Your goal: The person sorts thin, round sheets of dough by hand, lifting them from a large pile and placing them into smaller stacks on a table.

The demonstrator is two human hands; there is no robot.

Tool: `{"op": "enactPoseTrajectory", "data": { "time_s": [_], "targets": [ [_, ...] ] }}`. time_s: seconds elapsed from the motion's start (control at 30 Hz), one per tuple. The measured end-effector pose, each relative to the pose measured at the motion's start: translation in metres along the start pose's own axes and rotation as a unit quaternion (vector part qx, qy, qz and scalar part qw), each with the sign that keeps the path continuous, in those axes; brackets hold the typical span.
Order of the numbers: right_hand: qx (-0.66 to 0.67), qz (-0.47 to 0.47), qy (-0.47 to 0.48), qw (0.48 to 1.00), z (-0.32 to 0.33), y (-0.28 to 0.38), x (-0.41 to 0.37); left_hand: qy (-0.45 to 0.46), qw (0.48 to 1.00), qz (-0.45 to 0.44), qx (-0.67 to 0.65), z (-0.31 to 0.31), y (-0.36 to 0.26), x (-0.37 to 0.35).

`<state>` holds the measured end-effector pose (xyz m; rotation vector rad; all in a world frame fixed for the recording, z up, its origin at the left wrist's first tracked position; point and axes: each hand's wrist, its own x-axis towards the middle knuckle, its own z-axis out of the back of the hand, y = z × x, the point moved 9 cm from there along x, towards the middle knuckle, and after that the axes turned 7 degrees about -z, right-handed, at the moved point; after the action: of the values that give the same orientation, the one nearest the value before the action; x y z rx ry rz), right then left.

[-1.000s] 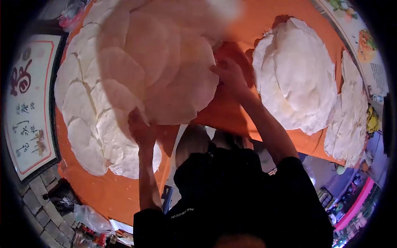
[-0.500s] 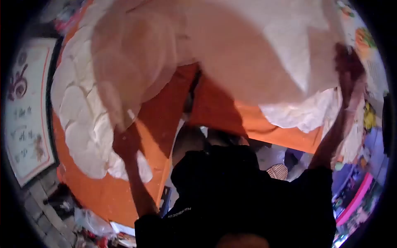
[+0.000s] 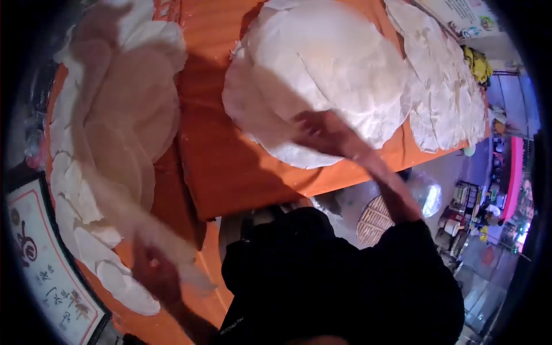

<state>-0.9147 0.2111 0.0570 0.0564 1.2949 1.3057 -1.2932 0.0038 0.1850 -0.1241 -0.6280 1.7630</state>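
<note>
A large pile of thin, pale round flatbreads (image 3: 339, 63) lies on the orange cloth (image 3: 218, 167) in front of me. My right hand (image 3: 325, 133) reaches over the pile's near edge, fingers stretched out over the top sheet; whether they press on it is hard to see. At the lower left, my left hand (image 3: 156, 270) is closed and blurred by motion. A thin pale flatbread (image 3: 138, 221), smeared and seen nearly edge-on, runs through its grip. Beside that hand, overlapping flatbreads (image 3: 132, 103) spread along the left side of the cloth.
More overlapping flatbreads (image 3: 440, 86) lie on the right of the cloth. A framed sign with writing (image 3: 54, 264) stands at the lower left. Below the cloth's edge are a woven round mat (image 3: 376, 221) and a clear plastic bag (image 3: 425, 195). A yellow bundle (image 3: 477, 64) sits at the far right.
The big thin sheet that both hands held up is down from in front of me, and the central pile shows. My right hand has moved inward; my left has dropped lower left. The view has turned.
</note>
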Motion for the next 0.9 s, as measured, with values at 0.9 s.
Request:
{"op": "enactPoseTrajectory", "data": {
  "time_s": [0.9],
  "targets": [
    [-0.087,0.327,-0.371,0.865,0.22,0.146,-0.166,-0.035,0.943,0.142,-0.298,0.05,0.029,0.07]
  ]
}}
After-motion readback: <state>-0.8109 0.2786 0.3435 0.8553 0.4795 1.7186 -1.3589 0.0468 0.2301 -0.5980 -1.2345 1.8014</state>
